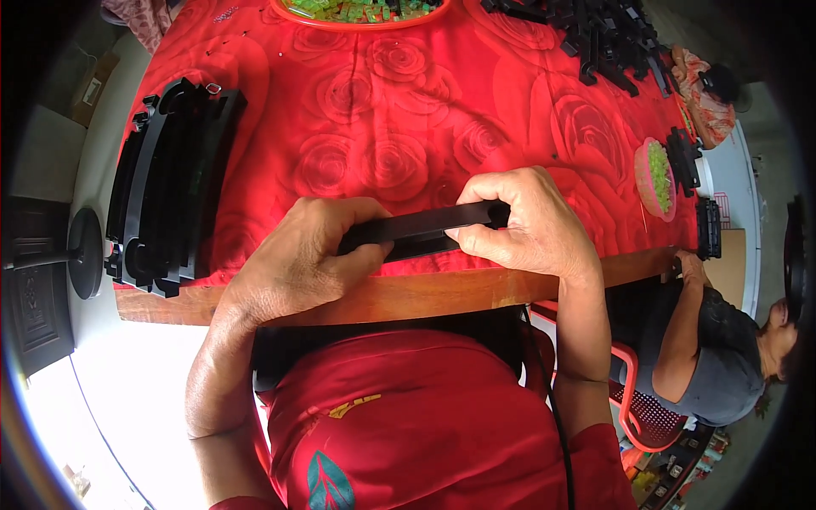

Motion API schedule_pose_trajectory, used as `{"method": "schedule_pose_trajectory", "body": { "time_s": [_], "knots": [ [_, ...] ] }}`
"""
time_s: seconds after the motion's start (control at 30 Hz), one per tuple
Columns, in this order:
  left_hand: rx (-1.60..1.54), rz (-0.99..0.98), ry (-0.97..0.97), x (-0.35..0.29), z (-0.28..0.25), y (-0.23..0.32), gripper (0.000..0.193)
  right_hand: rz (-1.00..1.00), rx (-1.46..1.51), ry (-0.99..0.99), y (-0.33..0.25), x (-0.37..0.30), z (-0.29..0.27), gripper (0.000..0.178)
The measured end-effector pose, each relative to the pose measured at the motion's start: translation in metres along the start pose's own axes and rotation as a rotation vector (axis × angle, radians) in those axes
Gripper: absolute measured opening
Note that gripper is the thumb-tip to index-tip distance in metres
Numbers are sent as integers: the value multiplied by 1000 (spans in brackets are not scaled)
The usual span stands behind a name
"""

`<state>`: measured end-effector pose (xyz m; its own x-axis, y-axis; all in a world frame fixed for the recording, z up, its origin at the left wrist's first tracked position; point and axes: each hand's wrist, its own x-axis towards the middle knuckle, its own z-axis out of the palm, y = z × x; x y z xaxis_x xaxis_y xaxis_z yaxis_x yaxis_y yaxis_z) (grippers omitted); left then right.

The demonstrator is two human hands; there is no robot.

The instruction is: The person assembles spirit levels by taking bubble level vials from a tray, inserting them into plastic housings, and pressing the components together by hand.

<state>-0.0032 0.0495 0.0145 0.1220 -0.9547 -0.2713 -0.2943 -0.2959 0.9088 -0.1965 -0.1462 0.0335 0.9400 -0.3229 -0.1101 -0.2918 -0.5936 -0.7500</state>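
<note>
Between my two hands is a long black plastic part, held level just above the near edge of the table. My left hand grips its left end, thumb and fingers closed around it. At the other end, my right hand pinches the part with thumb and index finger. A slot or gap shows along the part's near side. The far left of the table holds a stack of similar long black parts, lying side by side.
A red floral cloth covers the wooden table. An orange-rimmed tray of small yellow-green pieces stands at the back. Black parts are heaped at back right, near a pink bowl of green pieces. A co-worker sits at the right.
</note>
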Motion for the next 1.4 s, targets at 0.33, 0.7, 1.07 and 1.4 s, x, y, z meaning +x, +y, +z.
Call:
{"method": "schedule_pose_trajectory", "body": {
  "time_s": [0.33,0.7,1.07,1.4],
  "knots": [
    [-91,67,24,4,8,-7,21,55,70,-42,-2,-3,-7,19],
    [-75,15,6,1,9,2,21,95,66,-55,-9,-9,-12,16],
    [-105,-3,15,4,10,6,23,147,212,-269,-7,-2,-24,8],
    [14,-43,55,-5,10,13,25,22,165,-171,3,-2,-9,13]
  ]
}}
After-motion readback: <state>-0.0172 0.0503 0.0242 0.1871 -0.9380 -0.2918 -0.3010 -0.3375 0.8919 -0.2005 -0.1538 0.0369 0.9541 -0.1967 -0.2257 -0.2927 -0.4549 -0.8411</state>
